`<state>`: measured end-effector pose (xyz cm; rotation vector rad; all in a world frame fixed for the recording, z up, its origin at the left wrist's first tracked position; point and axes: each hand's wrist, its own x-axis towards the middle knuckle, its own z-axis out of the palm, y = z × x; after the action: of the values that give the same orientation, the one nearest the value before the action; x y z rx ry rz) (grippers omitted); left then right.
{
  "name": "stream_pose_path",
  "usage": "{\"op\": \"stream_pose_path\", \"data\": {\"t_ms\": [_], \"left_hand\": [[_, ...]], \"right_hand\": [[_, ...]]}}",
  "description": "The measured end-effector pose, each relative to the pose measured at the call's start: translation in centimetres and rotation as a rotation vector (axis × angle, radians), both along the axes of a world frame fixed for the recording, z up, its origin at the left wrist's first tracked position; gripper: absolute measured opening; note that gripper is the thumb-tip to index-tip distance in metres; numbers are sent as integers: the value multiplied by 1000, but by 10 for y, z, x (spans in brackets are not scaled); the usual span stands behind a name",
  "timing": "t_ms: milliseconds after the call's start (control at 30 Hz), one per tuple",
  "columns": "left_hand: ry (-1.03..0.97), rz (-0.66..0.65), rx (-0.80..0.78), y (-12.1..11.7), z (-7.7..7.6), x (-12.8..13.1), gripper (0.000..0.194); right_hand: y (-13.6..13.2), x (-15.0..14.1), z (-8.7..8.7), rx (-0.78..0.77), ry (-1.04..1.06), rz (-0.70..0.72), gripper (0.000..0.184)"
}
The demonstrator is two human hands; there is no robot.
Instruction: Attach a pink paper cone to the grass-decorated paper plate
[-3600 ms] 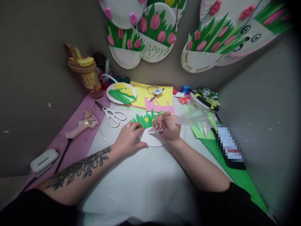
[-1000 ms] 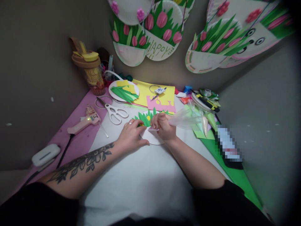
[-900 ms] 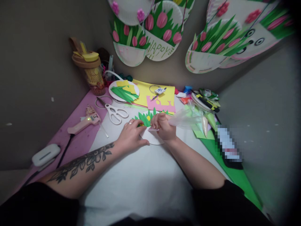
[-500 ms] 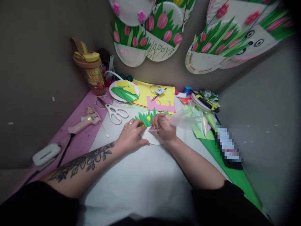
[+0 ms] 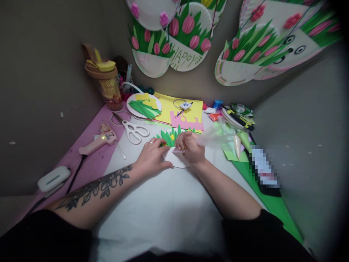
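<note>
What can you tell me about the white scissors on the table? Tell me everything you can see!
The white-handled scissors lie flat on the table, where the pink paper sheet meets the white table cover. They have two big white loop handles, likely plastic, and thin grey metal blades that look shut and point up-left, the tip crossing a clear tape ring. No hand touches them. The pink glue gun lies to their left; the left hand is just below-right.

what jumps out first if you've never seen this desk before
The paper-plate baskets of pink tulips and green leaves hung on the wall at the top catch the eye first. Below them, at the middle of the white table, the left hand lies flat on a white paper plate edged with green paper grass, while the right hand pinches a small pink paper piece over it. White scissors and a pink glue gun lie to the left.
</note>
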<state>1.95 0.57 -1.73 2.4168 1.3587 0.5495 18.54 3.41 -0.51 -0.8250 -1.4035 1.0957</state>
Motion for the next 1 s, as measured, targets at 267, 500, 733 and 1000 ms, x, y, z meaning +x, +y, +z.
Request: {"op": "stream_pose_path", "data": {"t_ms": [267,500,733,1000], "left_hand": [[-6,2,4,0,0,0,56],[4,1,6,0,-1,0,56],[7,-3,17,0,-2,0,57],[-5,3,21,1,-2,0,56]], "right_hand": [[0,1,0,-14,4,8,57],[-2,2,-1,-41,-57,-8,59],[-4,2,2,-43,-35,6,58],[-5,3,4,-54,-33,26,57]]}}
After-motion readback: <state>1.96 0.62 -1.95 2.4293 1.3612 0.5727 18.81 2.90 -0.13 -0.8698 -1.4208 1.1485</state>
